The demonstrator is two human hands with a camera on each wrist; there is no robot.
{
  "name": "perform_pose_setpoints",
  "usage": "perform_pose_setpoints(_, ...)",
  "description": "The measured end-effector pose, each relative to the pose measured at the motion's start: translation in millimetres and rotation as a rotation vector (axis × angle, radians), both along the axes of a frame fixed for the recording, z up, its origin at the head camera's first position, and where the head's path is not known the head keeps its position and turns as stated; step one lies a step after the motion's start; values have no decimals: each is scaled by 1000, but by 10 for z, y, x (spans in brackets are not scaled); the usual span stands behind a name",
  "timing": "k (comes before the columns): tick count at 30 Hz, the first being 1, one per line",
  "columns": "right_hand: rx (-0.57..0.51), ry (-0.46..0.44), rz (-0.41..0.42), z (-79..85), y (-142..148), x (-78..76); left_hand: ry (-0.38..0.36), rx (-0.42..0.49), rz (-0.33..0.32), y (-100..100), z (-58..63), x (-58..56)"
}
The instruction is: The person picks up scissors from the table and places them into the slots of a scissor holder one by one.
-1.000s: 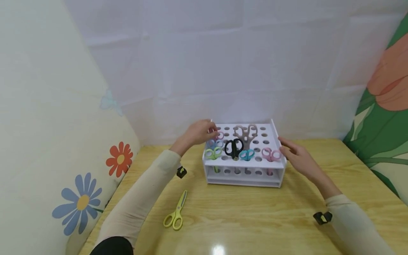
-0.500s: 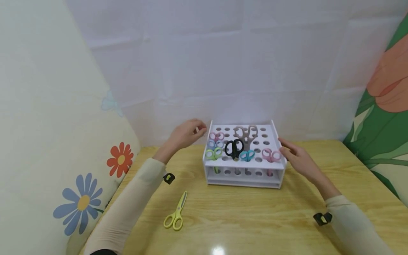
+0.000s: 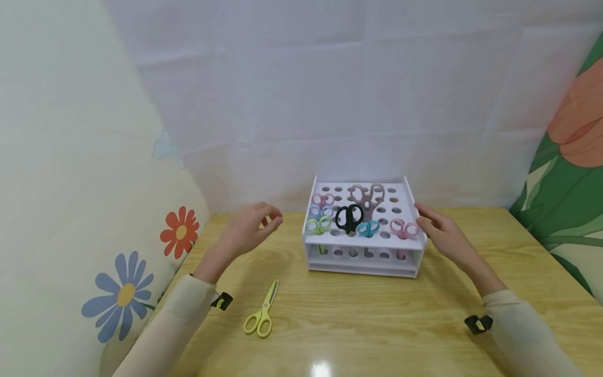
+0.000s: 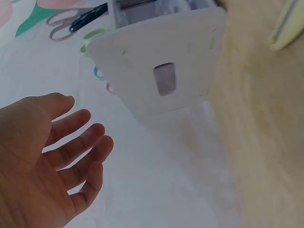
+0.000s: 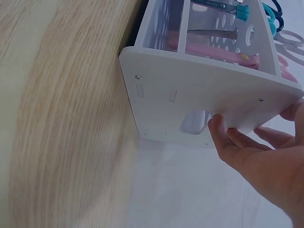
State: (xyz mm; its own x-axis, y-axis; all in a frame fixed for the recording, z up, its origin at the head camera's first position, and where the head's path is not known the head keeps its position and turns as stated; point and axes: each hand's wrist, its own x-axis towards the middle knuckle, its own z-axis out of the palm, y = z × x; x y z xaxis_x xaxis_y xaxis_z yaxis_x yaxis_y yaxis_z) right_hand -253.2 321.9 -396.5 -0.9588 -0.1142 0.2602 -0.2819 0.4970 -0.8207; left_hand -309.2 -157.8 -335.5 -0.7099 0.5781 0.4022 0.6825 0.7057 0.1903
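My left hand (image 3: pixel 247 228) hangs in the air left of a white rack (image 3: pixel 365 270), apart from it, its fingers loosely curved and holding nothing. In the left wrist view the fingers (image 4: pixel 78 148) are spread below the rack's side panel. My right hand (image 3: pixel 445 235) touches the rack's right side; in the right wrist view its fingertips rest against the white panel (image 5: pixel 161 104) by a cut-out. Scissors stand handles up in the rack's holes: black scissors (image 3: pixel 349 220), grey scissors (image 3: pixel 367 201), teal scissors (image 3: pixel 368 229), pink scissors (image 3: pixel 403 229), green scissors (image 3: pixel 319 225) and others at the left.
Yellow scissors (image 3: pixel 263 311) lie on the wooden table (image 3: pixel 358 324) in front and to the left of the rack, blades pointing away. A white cloth (image 3: pixel 292 94) hangs behind. Flower-printed panels (image 3: pixel 124 296) flank the table.
My left hand has let go of the pink scissors at the rack's left side and moved left and down towards me. The right hand has stayed at the rack's right side.
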Motion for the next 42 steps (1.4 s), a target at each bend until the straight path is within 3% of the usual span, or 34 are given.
perform_pose_setpoints(4, 1, -10, -18, 14, -14, 13, -41, -12, 43, -129, -191, 184)
perform_pose_setpoints(12, 8, -26, -29, 9, -38, 6, -230, -39, 136, -326, -537, 505)
perform_pose_setpoints(18, 17, -17, -34, -19, -20, 17, -398, -41, 233, -389, -713, 709)
perform_pose_setpoints(23, 22, -8, -37, -25, -15, 20, -480, -79, 250, -395, -819, 909)
perform_pose_setpoints(26, 35, -3, -39, -18, -13, 13, -494, -109, 231, -393, -868, 1010)
perform_pose_setpoints(33, 42, 2, -59, 9, 4, 20, -400, -175, 141, -390, -931, 1106)
perform_pose_setpoints(42, 6, -25, -36, -11, -26, -4, -420, -210, 92, -444, -908, 1183)
